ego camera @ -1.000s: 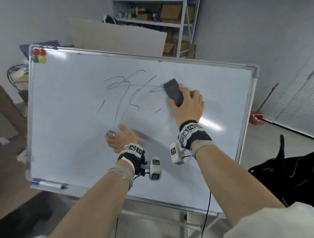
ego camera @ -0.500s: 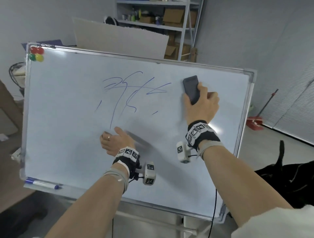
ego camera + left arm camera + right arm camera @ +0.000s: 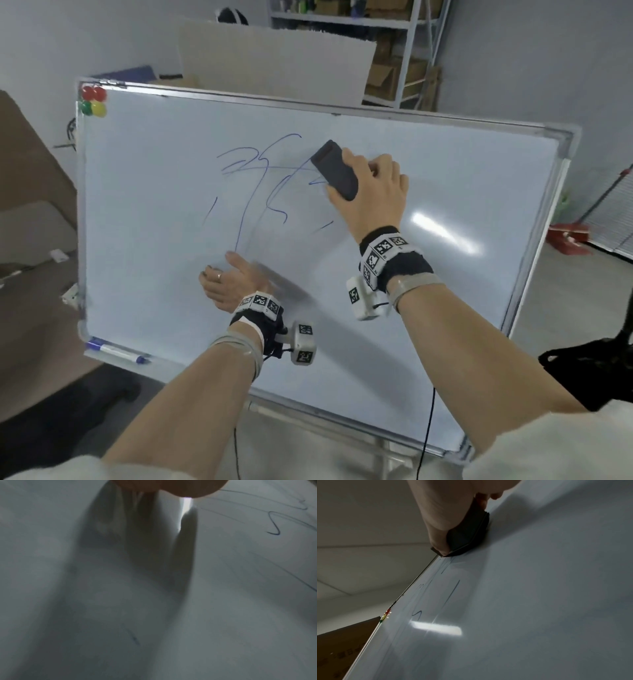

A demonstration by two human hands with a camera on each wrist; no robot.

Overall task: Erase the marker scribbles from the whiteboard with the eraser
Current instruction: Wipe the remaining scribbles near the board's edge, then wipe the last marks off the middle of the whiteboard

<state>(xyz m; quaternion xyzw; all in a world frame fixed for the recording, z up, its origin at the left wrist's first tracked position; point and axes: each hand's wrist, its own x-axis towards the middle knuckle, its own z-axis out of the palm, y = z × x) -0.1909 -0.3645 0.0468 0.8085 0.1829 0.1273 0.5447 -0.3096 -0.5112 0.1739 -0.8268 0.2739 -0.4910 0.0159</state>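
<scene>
The eraser (image 3: 335, 170) is held by the right hand (image 3: 373, 195) and is pressed flat against the whiteboard (image 3: 445, 178), at the right edge of the blue marker scribbles (image 3: 260, 185). Its long axis is tilted, running from upper left to lower right, and its free upper end is pointed towards the strokes. The fingers are curled around the lower right part of the eraser, with the thumb on its near side, so the dark body is projected up and to the left beyond the fingers. In the right wrist view the eraser (image 3: 469, 534) is seen with its felt face lying on the board, and the nearest blue line begins just beyond its front corner. Almost all the remaining scribbles lie to the left of and below the eraser, so the next wipe is judged to go leftward across them; one short stroke is left below the hand. The left hand (image 3: 229, 284) is laid open on the board below the scribbles, with straight fingers, probably to steady the board. In the left wrist view only a blurred part of this hand (image 3: 168, 488) is shown, so the contact cannot be confirmed there. The right hand is the nearer one to the marks.
</scene>
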